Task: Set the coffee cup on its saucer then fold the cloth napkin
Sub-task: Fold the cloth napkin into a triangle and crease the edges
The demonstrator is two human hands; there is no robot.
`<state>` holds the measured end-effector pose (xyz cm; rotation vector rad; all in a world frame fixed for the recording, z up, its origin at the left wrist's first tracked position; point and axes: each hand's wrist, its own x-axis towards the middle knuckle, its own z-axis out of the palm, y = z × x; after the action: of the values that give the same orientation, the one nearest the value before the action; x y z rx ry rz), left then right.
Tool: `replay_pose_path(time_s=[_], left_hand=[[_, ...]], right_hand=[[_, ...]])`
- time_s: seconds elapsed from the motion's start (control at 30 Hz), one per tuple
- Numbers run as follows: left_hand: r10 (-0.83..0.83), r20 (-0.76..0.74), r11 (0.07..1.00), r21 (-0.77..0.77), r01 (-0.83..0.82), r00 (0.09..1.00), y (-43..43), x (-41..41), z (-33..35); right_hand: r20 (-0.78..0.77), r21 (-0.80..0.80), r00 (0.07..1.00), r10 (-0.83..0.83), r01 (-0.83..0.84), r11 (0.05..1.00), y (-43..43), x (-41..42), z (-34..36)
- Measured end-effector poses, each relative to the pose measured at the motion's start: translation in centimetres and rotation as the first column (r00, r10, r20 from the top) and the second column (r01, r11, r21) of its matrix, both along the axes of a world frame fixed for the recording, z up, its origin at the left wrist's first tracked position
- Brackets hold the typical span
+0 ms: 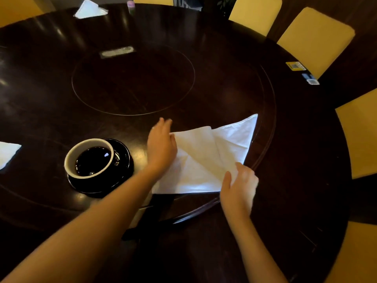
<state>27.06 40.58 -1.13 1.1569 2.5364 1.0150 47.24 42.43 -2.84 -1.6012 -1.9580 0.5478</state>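
A black coffee cup (89, 158) with a white inside stands upright on its black saucer (120, 172) at the left of the near table edge. To its right lies the white cloth napkin (204, 158), partly folded, with one corner pointing to the far right. My left hand (161, 144) lies flat on the napkin's left edge, fingers straight and blurred. My right hand (238, 186) is at the napkin's near right corner, and its fingers seem to pinch the cloth there.
The round dark wooden table (224, 78) has an inlaid ring at its middle. Folded white napkins lie at the far left (89, 9) and the left edge (7, 154). Yellow chairs (314, 37) ring the right side. Small cards (295, 66) lie near the right rim.
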Motion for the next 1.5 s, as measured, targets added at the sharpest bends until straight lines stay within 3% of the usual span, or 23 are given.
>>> replay_pose_path(time_s=[0.07, 0.13, 0.2, 0.3, 0.5, 0.67, 0.9, 1.0, 1.1, 1.17, 1.27, 1.5], left_hand=[[-0.157, -0.119, 0.981, -0.131, 0.141, 0.980, -1.7, 2.0, -2.2], [-0.211, -0.143, 0.933, -0.325, 0.156, 0.967, -3.3, 2.6, -4.5], [-0.234, -0.203, 0.886, -0.448, 0.123, 0.951, -4.1, 2.3, -6.2], [-0.243, -0.252, 0.877, -0.469, 0.102, 0.937, -4.5, 2.0, -6.8], [-0.204, -0.260, 0.896, -0.438, 0.073, 0.944, -4.5, 1.8, -6.7], [-0.208, -0.248, 0.897, -0.434, 0.083, 0.946, -4.7, 1.8, -6.5], [-0.201, -0.247, 0.898, -0.434, 0.077, 0.948, -4.7, 1.8, -6.5], [-0.195, -0.237, 0.885, -0.460, 0.067, 0.952, -4.5, 1.9, -6.2], [-0.202, -0.278, 0.880, -0.473, 0.049, 0.939, -4.1, 2.0, -5.6], [-0.264, -0.323, 0.895, -0.434, 0.105, 0.909, -3.3, 2.3, -5.3], [-0.429, -0.271, 0.863, -0.406, 0.302, 0.862, -2.4, 3.1, -5.3], [-0.459, -0.253, 0.832, -0.459, 0.312, 0.851, -2.6, 3.6, -6.4]], right_hand=[[0.079, -0.037, 0.939, 0.334, -0.332, 0.943, -0.7, -2.8, -0.1], [0.282, -0.098, 0.746, 0.603, -0.603, 0.792, -1.3, -5.4, -1.0], [0.439, -0.159, 0.595, 0.673, -0.686, 0.710, -1.3, -6.3, -2.5], [0.535, -0.188, 0.523, 0.664, -0.692, 0.697, -0.6, -5.3, -3.9], [0.495, -0.174, 0.609, 0.619, -0.629, 0.758, 2.5, -1.6, -4.0], [0.581, -0.173, 0.627, 0.519, -0.528, 0.831, 6.0, 1.4, -4.0], [0.555, -0.246, 0.776, 0.301, -0.193, 0.950, 11.7, 3.5, -3.0], [0.402, -0.129, 0.907, 0.126, -0.080, 0.988, 12.9, 1.9, -1.5], [0.080, -0.271, 0.997, -0.008, 0.029, 0.962, 14.3, -0.3, -0.4], [-0.051, -0.433, 0.986, -0.160, 0.123, 0.893, 15.6, -1.6, 0.1], [-0.244, -0.606, 0.900, -0.361, 0.149, 0.781, 16.6, -2.6, 0.4], [-0.206, -0.412, 0.919, -0.335, 0.229, 0.882, 18.0, -0.4, 0.4]])
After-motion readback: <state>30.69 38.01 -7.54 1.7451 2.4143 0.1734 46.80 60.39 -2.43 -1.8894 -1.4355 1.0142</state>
